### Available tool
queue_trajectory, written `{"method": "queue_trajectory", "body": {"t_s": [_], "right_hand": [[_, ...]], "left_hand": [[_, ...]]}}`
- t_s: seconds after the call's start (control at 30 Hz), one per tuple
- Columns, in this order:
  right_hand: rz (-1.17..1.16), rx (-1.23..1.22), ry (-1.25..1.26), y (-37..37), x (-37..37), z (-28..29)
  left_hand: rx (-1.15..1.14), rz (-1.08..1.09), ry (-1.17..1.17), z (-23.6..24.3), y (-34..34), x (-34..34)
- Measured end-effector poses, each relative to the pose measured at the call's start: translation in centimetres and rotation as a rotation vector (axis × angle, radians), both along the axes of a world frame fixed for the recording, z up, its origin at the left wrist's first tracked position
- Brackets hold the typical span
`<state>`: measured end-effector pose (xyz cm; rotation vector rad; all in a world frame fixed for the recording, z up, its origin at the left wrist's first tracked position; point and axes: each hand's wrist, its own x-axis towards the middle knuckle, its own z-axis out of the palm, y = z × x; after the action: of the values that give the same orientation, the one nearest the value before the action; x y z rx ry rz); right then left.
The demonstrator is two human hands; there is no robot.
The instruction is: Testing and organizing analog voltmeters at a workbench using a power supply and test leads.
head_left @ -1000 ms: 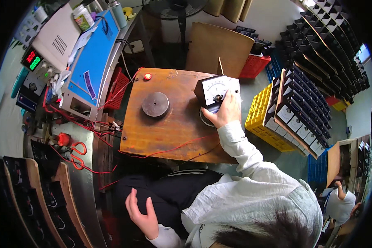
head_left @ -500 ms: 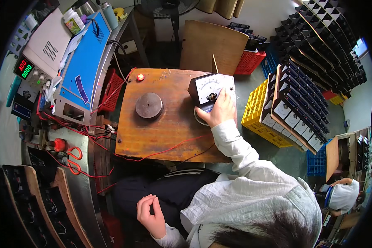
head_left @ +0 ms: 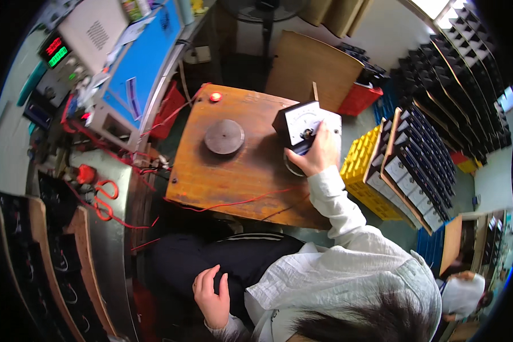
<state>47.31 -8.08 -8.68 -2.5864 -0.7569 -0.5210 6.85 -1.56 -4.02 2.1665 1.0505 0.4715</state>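
White and black, a boxy meter [head_left: 300,121] sits on the right side of a brown wooden table [head_left: 239,181], with its pale front tipped up. The person's right hand [head_left: 319,153] has hold of it: the fingers reach up over the right part of the front, and the thumb is spread out wide by the bottom edge. A bit of a round rim shows under the thumb, but the hand hides too much to tell what it is. The left hand [head_left: 212,296] is by the lap, half open, with its fingers loosely bent and nothing seen in it. It is too blurry to tell where the needle points.

A round grey disc [head_left: 224,137] lies to the left of the meter, well apart from it. A red light [head_left: 215,97] glows near the far left corner, and a thin red wire [head_left: 233,204] runs along the near side. Beside the table, a yellow crate [head_left: 359,153] holds many boxes like this one.

The step in hand looks like holding the meter steady in its place. The next move would call for a snug but soft grip, with care not to press hard on the front. The left hand looks free to help if the meter wobbles.
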Motion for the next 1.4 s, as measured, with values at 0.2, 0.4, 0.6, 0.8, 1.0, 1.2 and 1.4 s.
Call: {"method": "queue_trajectory", "body": {"t_s": [0.2,0.4,0.6,0.8,1.0,1.2,1.4], "right_hand": [[0.356,0.163,0.129,10.4,-1.0,1.5],[0.041,-0.138,0.406,20.5,-3.9,2.6],[0.012,-0.182,0.357,20.5,-3.6,1.6],[0.084,0.067,0.153,19.7,-3.8,0.1],[0.92,0.665,0.192,16.0,-18.9,2.3],[1.6,0.186,0.157,17.8,-33.0,7.7],[1.762,0.34,0.586,21.0,-30.0,8.5]], "left_hand": [[0.004,0.101,0.022,0.4,0.0,-2.4],[0.009,0.237,0.039,0.0,-0.9,-4.5],[-0.049,0.346,-0.012,-1.8,-2.4,-6.7],[-0.032,0.428,-0.097,-0.8,-1.3,-7.3],[0.26,0.659,-0.284,1.6,-0.1,-6.8],[0.448,0.894,-0.383,2.2,6.6,-6.3],[0.292,0.824,-0.498,2.1,10.1,-10.2]]}}
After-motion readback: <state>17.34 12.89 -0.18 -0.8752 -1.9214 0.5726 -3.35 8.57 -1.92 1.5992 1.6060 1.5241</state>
